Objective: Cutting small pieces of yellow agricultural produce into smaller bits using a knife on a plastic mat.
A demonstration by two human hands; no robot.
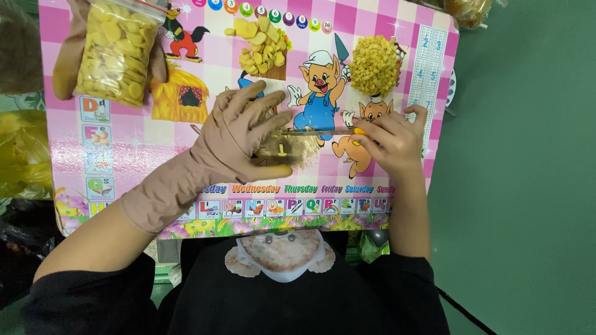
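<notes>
Mid-frame, the gloved left hand lies spread wide over a small yellow piece on the desk. The right hand grips a knife, its blade lying flat just above the piece. This looks like slicing; the cut calls for keeping the fingers clear.

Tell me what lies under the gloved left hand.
Under the left hand a small yellow piece stands on brownish crumbs on the pink mat, beside the knife. Whatever lies beneath the palm is covered.
</notes>
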